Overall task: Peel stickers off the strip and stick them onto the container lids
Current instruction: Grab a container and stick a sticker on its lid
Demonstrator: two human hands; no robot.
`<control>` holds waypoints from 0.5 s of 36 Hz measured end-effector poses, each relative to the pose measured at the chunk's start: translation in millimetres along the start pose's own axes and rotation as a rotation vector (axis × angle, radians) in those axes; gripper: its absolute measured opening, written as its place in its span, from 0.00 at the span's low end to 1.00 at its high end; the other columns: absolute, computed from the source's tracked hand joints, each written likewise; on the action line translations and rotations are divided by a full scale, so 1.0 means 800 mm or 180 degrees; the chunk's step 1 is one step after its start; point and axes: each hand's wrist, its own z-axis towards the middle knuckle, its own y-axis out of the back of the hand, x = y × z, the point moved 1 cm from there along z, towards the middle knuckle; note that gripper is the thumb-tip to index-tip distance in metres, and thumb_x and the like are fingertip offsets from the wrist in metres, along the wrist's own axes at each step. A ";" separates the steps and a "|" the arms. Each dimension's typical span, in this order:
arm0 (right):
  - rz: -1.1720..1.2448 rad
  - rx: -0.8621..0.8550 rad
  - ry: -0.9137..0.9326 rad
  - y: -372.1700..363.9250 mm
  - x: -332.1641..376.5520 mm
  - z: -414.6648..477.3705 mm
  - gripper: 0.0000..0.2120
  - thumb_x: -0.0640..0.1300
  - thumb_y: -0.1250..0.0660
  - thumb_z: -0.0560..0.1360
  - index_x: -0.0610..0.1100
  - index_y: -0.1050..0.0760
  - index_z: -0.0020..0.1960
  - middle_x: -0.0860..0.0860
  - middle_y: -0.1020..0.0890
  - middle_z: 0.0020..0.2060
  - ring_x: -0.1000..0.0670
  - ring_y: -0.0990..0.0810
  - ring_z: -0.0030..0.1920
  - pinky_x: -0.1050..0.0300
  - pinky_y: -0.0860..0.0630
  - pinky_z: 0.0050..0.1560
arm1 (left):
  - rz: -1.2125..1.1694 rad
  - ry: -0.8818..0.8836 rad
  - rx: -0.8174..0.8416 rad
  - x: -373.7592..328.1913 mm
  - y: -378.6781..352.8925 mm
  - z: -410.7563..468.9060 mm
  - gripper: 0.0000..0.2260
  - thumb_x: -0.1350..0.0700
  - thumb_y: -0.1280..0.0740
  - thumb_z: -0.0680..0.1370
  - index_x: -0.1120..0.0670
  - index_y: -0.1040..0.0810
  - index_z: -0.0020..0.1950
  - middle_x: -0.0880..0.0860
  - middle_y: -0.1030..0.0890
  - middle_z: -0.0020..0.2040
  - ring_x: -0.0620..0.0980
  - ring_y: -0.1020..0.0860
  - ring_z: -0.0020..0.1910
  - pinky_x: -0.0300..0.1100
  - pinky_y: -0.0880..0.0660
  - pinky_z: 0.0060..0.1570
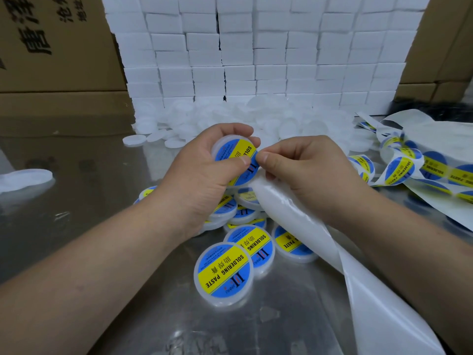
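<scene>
Steel tabletop (76, 213), reflective. Left hand (202, 170) grips round white plastic lid (225, 142); blue-yellow sticker (239, 152) lies across it. Right hand (307, 170) pinches sticker edge, glossy backing strip (294, 213) trailing beneath palm. Unpeeled stickers (399, 170) coil far right.

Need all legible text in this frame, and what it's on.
"SOLDERING PASTE" and "助焊膏": nearest lid.
"SOLDERING": lid in left hand.
"SOLDERING", "PASTE": stickers on the strip.
Carton: large Chinese print, cut off by the frame.
Stickers' logo and fine print: too small to read.
</scene>
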 end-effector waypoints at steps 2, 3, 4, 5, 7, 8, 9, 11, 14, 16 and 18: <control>-0.0007 -0.0017 0.0009 0.000 0.000 0.000 0.11 0.44 0.32 0.72 0.51 0.21 0.31 0.59 0.23 0.23 0.62 0.28 0.26 0.70 0.31 0.30 | 0.0011 -0.0006 -0.0005 0.000 -0.001 0.000 0.16 0.69 0.37 0.74 0.47 0.22 0.45 0.45 0.16 0.46 0.46 0.19 0.47 0.40 0.23 0.47; -0.0010 -0.0024 0.0014 0.000 0.000 0.001 0.11 0.44 0.32 0.72 0.51 0.21 0.31 0.59 0.23 0.23 0.62 0.28 0.26 0.70 0.31 0.30 | 0.0022 -0.0009 -0.0008 0.001 -0.001 0.000 0.16 0.69 0.37 0.74 0.46 0.22 0.45 0.45 0.16 0.46 0.46 0.19 0.47 0.40 0.23 0.47; -0.0008 -0.0031 0.0015 0.001 -0.001 0.001 0.11 0.44 0.32 0.72 0.51 0.21 0.31 0.59 0.22 0.23 0.62 0.28 0.27 0.69 0.31 0.30 | 0.0033 -0.0011 -0.0011 0.001 -0.001 0.000 0.16 0.69 0.37 0.74 0.46 0.22 0.45 0.45 0.16 0.46 0.46 0.19 0.47 0.40 0.23 0.48; -0.0005 -0.0035 0.0012 0.001 -0.001 0.001 0.11 0.44 0.32 0.72 0.51 0.21 0.32 0.59 0.22 0.24 0.62 0.27 0.27 0.69 0.30 0.31 | 0.0048 -0.0013 -0.0012 0.001 -0.001 0.000 0.16 0.69 0.37 0.74 0.46 0.22 0.45 0.45 0.16 0.46 0.46 0.19 0.48 0.41 0.23 0.49; -0.0015 -0.0033 0.0006 0.001 -0.002 0.001 0.10 0.44 0.32 0.72 0.50 0.20 0.32 0.58 0.22 0.24 0.61 0.27 0.27 0.68 0.30 0.31 | 0.0088 -0.0016 -0.0014 0.001 -0.001 0.000 0.16 0.69 0.37 0.74 0.46 0.22 0.45 0.45 0.16 0.46 0.46 0.19 0.49 0.42 0.23 0.50; -0.0027 -0.0032 0.0005 0.001 -0.002 0.001 0.10 0.44 0.32 0.72 0.50 0.20 0.32 0.58 0.22 0.24 0.61 0.27 0.27 0.67 0.30 0.31 | 0.0106 -0.0013 -0.0016 0.001 -0.001 -0.001 0.16 0.68 0.37 0.75 0.46 0.22 0.45 0.45 0.16 0.47 0.47 0.19 0.49 0.42 0.23 0.50; -0.0035 -0.0034 0.0005 0.001 -0.002 0.001 0.10 0.44 0.32 0.72 0.50 0.20 0.32 0.58 0.22 0.24 0.61 0.27 0.27 0.67 0.30 0.31 | 0.0121 -0.0009 -0.0018 0.001 -0.002 -0.001 0.16 0.68 0.37 0.75 0.46 0.23 0.46 0.45 0.16 0.47 0.46 0.19 0.49 0.42 0.23 0.50; -0.0029 -0.0053 0.0011 0.001 -0.002 0.001 0.10 0.44 0.31 0.72 0.50 0.20 0.32 0.58 0.22 0.24 0.61 0.27 0.28 0.67 0.29 0.31 | 0.0140 -0.0002 -0.0018 0.000 -0.002 -0.001 0.16 0.68 0.37 0.75 0.46 0.23 0.46 0.45 0.16 0.46 0.46 0.19 0.49 0.41 0.23 0.49; -0.0030 -0.0072 0.0024 0.001 -0.003 0.001 0.11 0.44 0.31 0.72 0.50 0.20 0.31 0.59 0.22 0.24 0.61 0.27 0.27 0.67 0.29 0.31 | 0.0199 0.0001 -0.0017 -0.002 -0.003 -0.001 0.15 0.68 0.37 0.75 0.47 0.23 0.46 0.45 0.17 0.46 0.45 0.19 0.48 0.38 0.22 0.48; -0.0046 -0.0061 0.0043 0.001 -0.003 0.001 0.11 0.44 0.31 0.72 0.49 0.20 0.32 0.59 0.22 0.23 0.61 0.27 0.27 0.67 0.29 0.31 | 0.0286 -0.0028 -0.0029 -0.003 -0.004 -0.002 0.14 0.67 0.36 0.75 0.47 0.23 0.47 0.45 0.17 0.46 0.43 0.19 0.47 0.36 0.22 0.47; -0.0074 -0.0048 0.0063 0.001 -0.003 0.001 0.10 0.44 0.31 0.72 0.49 0.20 0.32 0.60 0.22 0.23 0.62 0.27 0.27 0.68 0.30 0.31 | 0.0374 -0.0074 -0.0040 -0.004 -0.004 -0.003 0.13 0.67 0.36 0.75 0.48 0.23 0.47 0.45 0.17 0.46 0.42 0.19 0.45 0.35 0.22 0.46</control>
